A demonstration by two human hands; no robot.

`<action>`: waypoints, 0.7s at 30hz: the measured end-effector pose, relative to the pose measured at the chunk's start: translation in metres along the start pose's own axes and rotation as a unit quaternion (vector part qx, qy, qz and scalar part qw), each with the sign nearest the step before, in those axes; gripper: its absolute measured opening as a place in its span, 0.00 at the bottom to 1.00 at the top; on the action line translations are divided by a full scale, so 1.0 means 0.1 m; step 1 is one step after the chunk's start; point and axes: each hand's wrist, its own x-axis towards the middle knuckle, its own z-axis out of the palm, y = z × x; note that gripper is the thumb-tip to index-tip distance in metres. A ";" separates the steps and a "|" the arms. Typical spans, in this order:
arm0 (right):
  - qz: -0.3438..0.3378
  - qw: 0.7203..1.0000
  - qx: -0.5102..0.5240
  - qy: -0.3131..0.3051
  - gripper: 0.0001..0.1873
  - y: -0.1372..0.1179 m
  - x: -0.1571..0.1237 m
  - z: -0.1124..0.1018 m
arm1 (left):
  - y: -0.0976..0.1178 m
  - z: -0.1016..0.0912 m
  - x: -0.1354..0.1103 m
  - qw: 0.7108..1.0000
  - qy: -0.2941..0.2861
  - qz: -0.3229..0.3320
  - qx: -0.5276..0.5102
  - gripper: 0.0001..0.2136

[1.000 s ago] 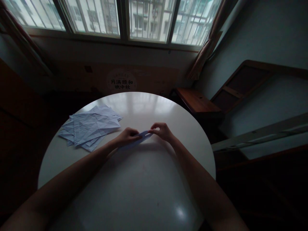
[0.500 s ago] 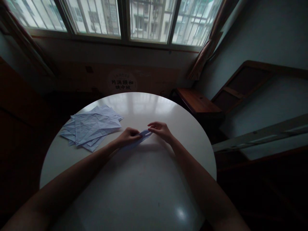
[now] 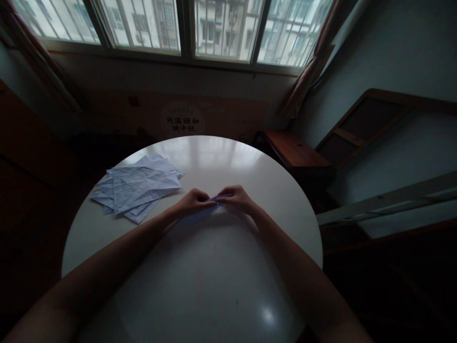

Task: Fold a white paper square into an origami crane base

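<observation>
Between my hands is a folded sheet of pale blue-white paper (image 3: pixel 195 218), held a little above the round white table (image 3: pixel 200 281). My left hand (image 3: pixel 193 201) pinches its upper left side, thumb on top. Closed on the paper's right end is my right hand (image 3: pixel 236 197), its fingertips almost meeting those of the left. The hands hide part of the paper, so its full folded shape cannot be made out. Left of my left hand lies a loose pile of creased paper sheets (image 3: pixel 144 185).
Beyond the table are a wall and a barred window (image 3: pixel 221 33). A brown wooden bench (image 3: pixel 298 150) stands past the table's right far edge. A curtain (image 3: pixel 303 81) hangs at the window's right side.
My right hand has closed its fingers on the paper and come nearer to my left hand. The left hand keeps its hold. The pile looks the same.
</observation>
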 end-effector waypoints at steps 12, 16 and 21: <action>0.009 0.992 0.110 0.062 0.17 -0.01 0.01 0.00 | 0.01 -0.02 -0.02 0.999 -0.021 0.000 -0.034 0.21; 0.006 0.990 0.124 0.071 0.18 0.02 0.02 -0.02 | 0.01 -0.03 -0.02 0.999 -0.023 -0.005 -0.027 0.21; -0.016 0.982 0.137 0.130 0.23 0.05 0.06 0.03 | 0.02 -0.02 -0.02 0.999 0.017 -0.013 -0.030 0.22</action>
